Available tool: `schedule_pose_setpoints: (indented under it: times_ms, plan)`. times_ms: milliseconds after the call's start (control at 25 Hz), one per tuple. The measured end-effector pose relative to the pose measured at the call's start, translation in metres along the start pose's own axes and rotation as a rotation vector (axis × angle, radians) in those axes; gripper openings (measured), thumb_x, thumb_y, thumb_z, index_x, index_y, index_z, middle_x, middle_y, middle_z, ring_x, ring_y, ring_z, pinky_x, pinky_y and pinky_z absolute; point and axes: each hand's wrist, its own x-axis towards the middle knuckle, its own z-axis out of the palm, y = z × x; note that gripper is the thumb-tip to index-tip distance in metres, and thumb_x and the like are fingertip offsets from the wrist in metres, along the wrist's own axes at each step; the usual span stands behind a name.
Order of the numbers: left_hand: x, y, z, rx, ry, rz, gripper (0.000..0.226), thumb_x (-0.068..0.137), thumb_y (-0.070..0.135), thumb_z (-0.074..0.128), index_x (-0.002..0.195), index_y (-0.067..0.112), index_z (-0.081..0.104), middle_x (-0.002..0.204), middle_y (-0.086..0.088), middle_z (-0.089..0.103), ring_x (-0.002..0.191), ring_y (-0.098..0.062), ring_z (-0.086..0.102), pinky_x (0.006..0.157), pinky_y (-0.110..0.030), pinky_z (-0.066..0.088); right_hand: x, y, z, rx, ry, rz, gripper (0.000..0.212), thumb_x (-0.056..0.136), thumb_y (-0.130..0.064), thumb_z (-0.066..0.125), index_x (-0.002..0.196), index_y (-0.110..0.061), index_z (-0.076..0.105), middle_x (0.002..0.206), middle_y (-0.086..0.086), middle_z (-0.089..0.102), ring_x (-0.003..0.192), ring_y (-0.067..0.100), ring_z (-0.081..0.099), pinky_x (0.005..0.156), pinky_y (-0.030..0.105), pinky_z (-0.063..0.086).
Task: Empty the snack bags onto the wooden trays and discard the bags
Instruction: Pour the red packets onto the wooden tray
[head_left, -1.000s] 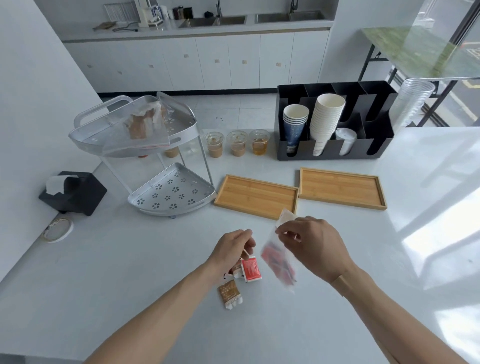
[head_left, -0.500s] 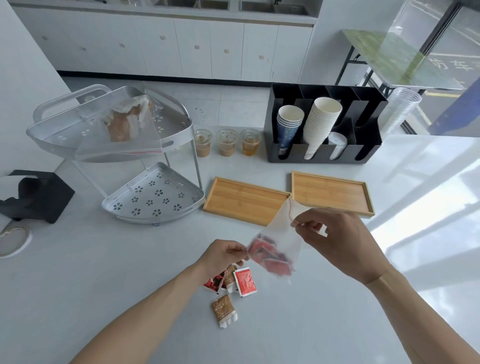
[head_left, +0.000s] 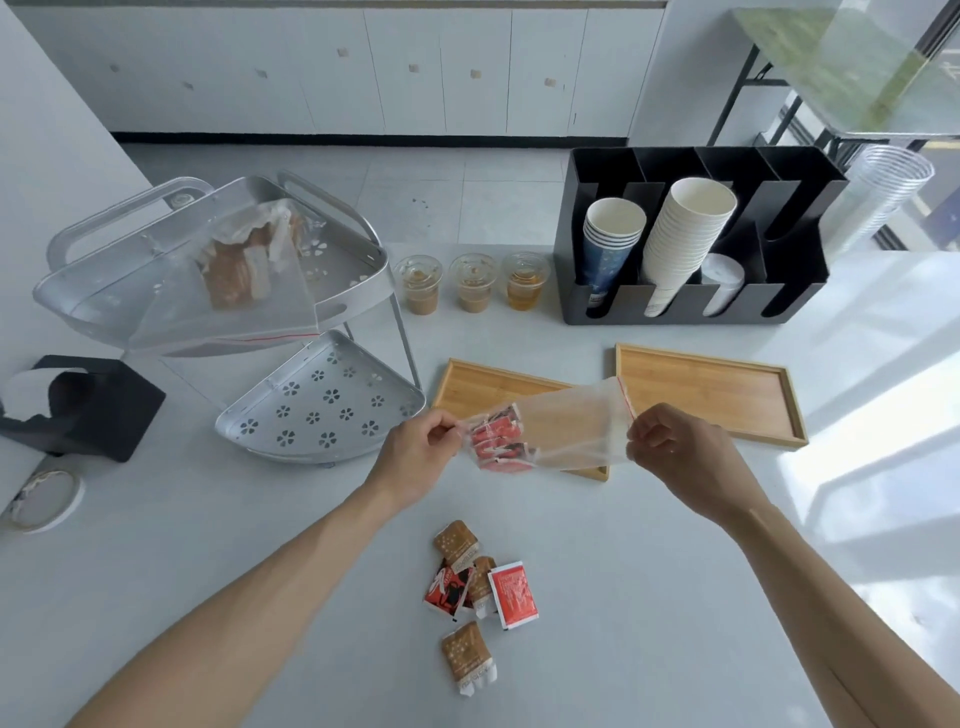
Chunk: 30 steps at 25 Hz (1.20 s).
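Observation:
I hold a clear zip bag (head_left: 566, 431) sideways over the left wooden tray (head_left: 483, 384). My left hand (head_left: 418, 457) pinches its closed end, where several red snack packets (head_left: 498, 441) are bunched. My right hand (head_left: 675, 452) grips the red-striped mouth end. The right wooden tray (head_left: 711, 389) lies bare beside it. Several loose packets, brown and red (head_left: 480, 582), lie on the counter near me. A second clear bag with brown snacks (head_left: 244, 270) rests on the top shelf of the metal rack (head_left: 322, 415).
Three lidded drink cups (head_left: 472, 283) stand behind the left tray. A black cup organiser (head_left: 685, 301) with paper cups is at the back right, clear cups (head_left: 883, 192) beside it. A black napkin holder (head_left: 83, 405) and a tape roll (head_left: 47, 499) sit at left.
Both hands lifted the bag away from the loose packets and carried it forward over the left tray, turning it sideways. My left hand moved from the counter packets to the bag's bottom end.

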Motion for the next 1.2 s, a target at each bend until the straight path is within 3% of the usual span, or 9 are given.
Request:
schedule_pose_setpoints:
  times_ms: [120, 320, 440, 760, 960, 1200]
  plan:
    - [0.019, 0.008, -0.022, 0.165, 0.053, 0.031, 0.010, 0.094, 0.021, 0.056, 0.089, 0.018, 0.064, 0.076, 0.011, 0.064, 0.070, -0.007, 0.057, 0.061, -0.014, 0.039, 0.031, 0.009, 0.029, 0.073, -0.055, 0.050, 0.002, 0.085, -0.023, 0.066, 0.085, -0.023, 0.068, 0.086, -0.007, 0.073, 0.085, 0.013, 0.068, 0.068, 0.028, 0.051]
    - [0.051, 0.017, -0.032, 0.279, 0.084, 0.042, 0.015, 0.094, 0.022, 0.052, 0.092, 0.013, 0.063, 0.089, -0.001, 0.067, 0.084, -0.021, 0.061, 0.076, -0.034, 0.047, 0.068, 0.023, 0.074, 0.210, -0.072, 0.135, 0.013, 0.086, -0.027, 0.067, 0.092, -0.017, 0.072, 0.098, 0.002, 0.074, 0.094, 0.019, 0.067, 0.076, 0.031, 0.051]
    - [0.060, 0.024, -0.027, 0.280, 0.102, 0.041, 0.016, 0.095, 0.026, 0.051, 0.093, 0.015, 0.062, 0.087, 0.002, 0.067, 0.083, -0.021, 0.062, 0.077, -0.034, 0.048, 0.080, 0.027, 0.093, 0.238, -0.081, 0.207, 0.013, 0.087, -0.028, 0.066, 0.093, -0.017, 0.072, 0.102, 0.004, 0.073, 0.097, 0.020, 0.065, 0.075, 0.029, 0.048]
    - [0.082, 0.048, -0.030, 0.398, 0.095, 0.128, 0.016, 0.095, 0.024, 0.047, 0.094, 0.017, 0.061, 0.104, 0.000, 0.065, 0.089, -0.024, 0.062, 0.083, -0.040, 0.051, 0.095, 0.023, 0.121, 0.241, -0.061, 0.315, 0.019, 0.088, -0.027, 0.062, 0.099, -0.015, 0.073, 0.101, 0.005, 0.071, 0.097, 0.025, 0.064, 0.080, 0.032, 0.051]
    - [0.087, 0.076, -0.033, 0.460, 0.127, 0.209, 0.017, 0.095, 0.024, 0.046, 0.096, 0.015, 0.060, 0.107, 0.001, 0.064, 0.091, -0.022, 0.059, 0.082, -0.039, 0.050, 0.106, 0.012, 0.133, 0.372, -0.090, 0.342, 0.011, 0.087, -0.025, 0.064, 0.088, -0.017, 0.071, 0.085, 0.004, 0.068, 0.080, 0.022, 0.063, 0.070, 0.035, 0.054]
    - [0.086, 0.085, -0.033, 0.463, 0.120, 0.233, 0.019, 0.097, 0.028, 0.041, 0.095, 0.015, 0.054, 0.101, 0.001, 0.063, 0.084, -0.026, 0.065, 0.079, -0.046, 0.051, 0.107, 0.004, 0.143, 0.449, -0.112, 0.342, 0.016, 0.086, -0.027, 0.069, 0.070, -0.026, 0.066, 0.077, 0.000, 0.067, 0.075, 0.018, 0.060, 0.062, 0.030, 0.047]
